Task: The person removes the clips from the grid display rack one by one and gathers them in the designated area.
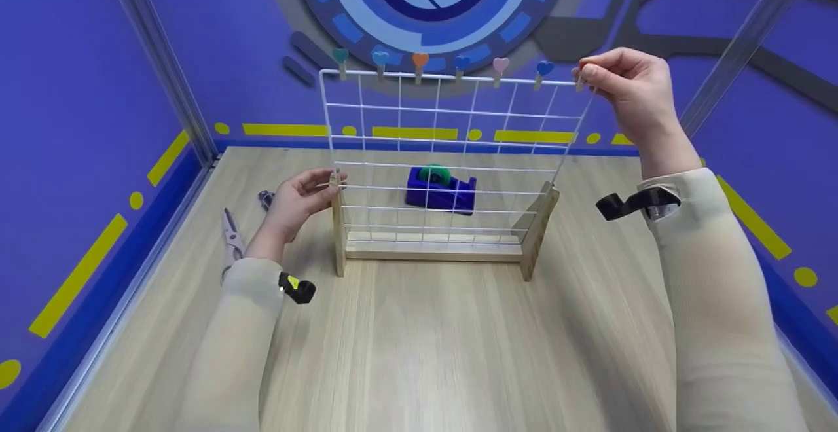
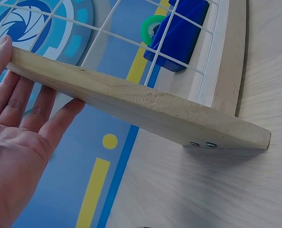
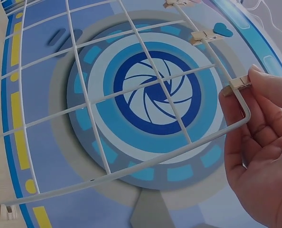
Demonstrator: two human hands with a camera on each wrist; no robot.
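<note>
pinching a clothespin, red top mostly covered, scissors partly hidden

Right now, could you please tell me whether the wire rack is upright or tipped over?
The wire rack is upright: wooden legs on the table, heart clips along the top.

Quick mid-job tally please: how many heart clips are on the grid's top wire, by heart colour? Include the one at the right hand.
Green clip: 1
Blue clips, light to dark: 3
Orange clip: 1
Pink clip: 1
Red-orange clip, partly hidden by the right hand: 1
Total: 7
</note>
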